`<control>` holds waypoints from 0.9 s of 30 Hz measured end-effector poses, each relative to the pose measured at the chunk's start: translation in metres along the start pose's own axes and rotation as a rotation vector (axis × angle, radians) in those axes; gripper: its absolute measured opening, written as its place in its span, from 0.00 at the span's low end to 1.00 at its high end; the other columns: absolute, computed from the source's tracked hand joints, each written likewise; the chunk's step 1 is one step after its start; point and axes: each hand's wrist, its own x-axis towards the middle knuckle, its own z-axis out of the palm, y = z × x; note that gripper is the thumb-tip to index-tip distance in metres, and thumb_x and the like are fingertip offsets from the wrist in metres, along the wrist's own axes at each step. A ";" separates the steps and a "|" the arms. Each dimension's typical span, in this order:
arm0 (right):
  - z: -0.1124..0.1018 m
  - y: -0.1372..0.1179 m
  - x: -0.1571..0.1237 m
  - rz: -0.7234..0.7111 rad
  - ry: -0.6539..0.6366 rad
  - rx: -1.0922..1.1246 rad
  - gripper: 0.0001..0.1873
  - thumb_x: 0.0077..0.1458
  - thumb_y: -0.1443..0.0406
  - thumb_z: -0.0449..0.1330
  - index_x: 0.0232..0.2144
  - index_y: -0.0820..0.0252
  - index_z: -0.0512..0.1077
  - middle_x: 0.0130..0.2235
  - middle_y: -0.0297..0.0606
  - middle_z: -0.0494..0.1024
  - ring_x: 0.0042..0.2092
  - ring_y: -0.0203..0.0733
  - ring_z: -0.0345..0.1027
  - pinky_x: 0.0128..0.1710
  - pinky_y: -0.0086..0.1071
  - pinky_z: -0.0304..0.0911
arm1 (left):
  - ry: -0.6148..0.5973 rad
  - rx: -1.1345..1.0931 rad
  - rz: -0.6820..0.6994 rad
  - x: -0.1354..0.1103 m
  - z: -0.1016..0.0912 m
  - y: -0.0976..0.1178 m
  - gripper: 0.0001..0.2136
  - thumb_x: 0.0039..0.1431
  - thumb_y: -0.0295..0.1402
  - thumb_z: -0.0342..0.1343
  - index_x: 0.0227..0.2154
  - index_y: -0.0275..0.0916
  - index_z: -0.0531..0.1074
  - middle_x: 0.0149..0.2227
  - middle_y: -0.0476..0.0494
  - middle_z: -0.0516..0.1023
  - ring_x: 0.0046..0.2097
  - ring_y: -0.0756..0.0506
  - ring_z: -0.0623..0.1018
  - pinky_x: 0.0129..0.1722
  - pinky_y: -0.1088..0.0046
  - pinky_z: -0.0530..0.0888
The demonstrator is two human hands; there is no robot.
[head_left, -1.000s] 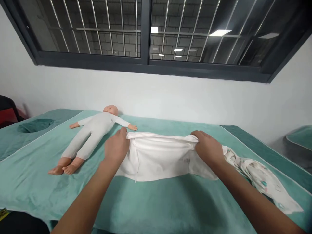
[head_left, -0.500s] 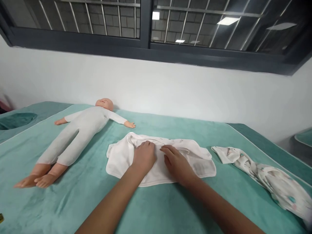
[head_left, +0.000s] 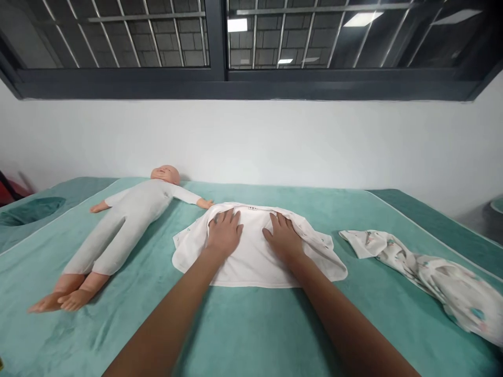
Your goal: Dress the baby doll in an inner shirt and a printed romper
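A small white baby garment (head_left: 251, 262) lies spread on the green covered surface, its sides creased and a small printed mark near its top edge. My left hand (head_left: 225, 233) rests flat on the garment's left half, fingers spread toward the top edge. On the right half lies my right hand (head_left: 285, 235), also flat with its fingers apart. Left of the garment, a baby doll (head_left: 133, 214) in a pale grey-white bodysuit lies on its back. One doll hand is close to the garment's top left corner.
To the right lies a crumpled white cloth (head_left: 428, 272) with a coloured print. The green cover (head_left: 251, 330) runs back to a white wall (head_left: 267, 141). Above is a dark-framed window (head_left: 220, 84) with metal bars behind the glass. Something red (head_left: 8, 191) shows at the far left.
Both hands have moved apart and away from me, and their bent fingers are now stretched out. The garment's middle has become smoother and its top edge reaches farther back. The view has shifted slightly.
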 end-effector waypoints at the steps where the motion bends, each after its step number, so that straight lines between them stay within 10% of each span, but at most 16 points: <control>1: 0.001 0.001 0.002 -0.010 -0.010 -0.002 0.29 0.62 0.57 0.47 0.62 0.63 0.59 0.65 0.47 0.59 0.63 0.59 0.52 0.60 0.48 0.51 | -0.027 -0.027 -0.009 0.001 0.003 -0.002 0.22 0.66 0.41 0.39 0.61 0.45 0.61 0.64 0.42 0.62 0.61 0.34 0.63 0.56 0.47 0.64; 11: -0.023 0.037 -0.011 -0.263 0.189 0.296 0.18 0.63 0.60 0.47 0.51 0.55 0.69 0.55 0.39 0.73 0.57 0.45 0.64 0.58 0.40 0.56 | -0.121 -0.109 -0.042 0.002 0.018 -0.013 0.24 0.67 0.45 0.33 0.63 0.49 0.57 0.64 0.47 0.63 0.63 0.36 0.63 0.59 0.48 0.62; 14: -0.042 0.084 -0.019 -0.012 0.396 0.304 0.16 0.60 0.59 0.49 0.45 0.57 0.71 0.48 0.41 0.76 0.48 0.45 0.70 0.48 0.38 0.63 | -0.110 -0.105 -0.029 0.002 0.020 -0.014 0.24 0.67 0.45 0.33 0.63 0.49 0.57 0.65 0.47 0.62 0.63 0.37 0.63 0.59 0.49 0.62; 18: -0.058 0.135 -0.035 0.266 0.224 0.101 0.18 0.56 0.51 0.53 0.35 0.57 0.72 0.40 0.42 0.77 0.38 0.47 0.70 0.35 0.37 0.60 | -0.060 -0.087 -0.019 0.000 0.021 -0.011 0.23 0.67 0.43 0.35 0.62 0.48 0.59 0.63 0.45 0.64 0.61 0.36 0.65 0.58 0.48 0.64; 22: -0.057 0.143 -0.048 0.294 0.031 0.084 0.21 0.55 0.46 0.52 0.25 0.54 0.69 0.28 0.37 0.76 0.31 0.45 0.66 0.27 0.34 0.52 | 0.023 -0.048 0.014 -0.003 0.016 -0.006 0.21 0.67 0.37 0.37 0.58 0.43 0.65 0.61 0.41 0.67 0.60 0.36 0.67 0.57 0.49 0.64; 27: -0.059 0.145 -0.025 0.338 0.236 0.338 0.14 0.51 0.52 0.55 0.25 0.55 0.68 0.26 0.35 0.74 0.30 0.43 0.65 0.30 0.33 0.53 | 0.054 -0.013 0.172 -0.005 0.013 -0.002 0.19 0.64 0.30 0.42 0.56 0.37 0.66 0.61 0.38 0.68 0.62 0.41 0.65 0.62 0.58 0.60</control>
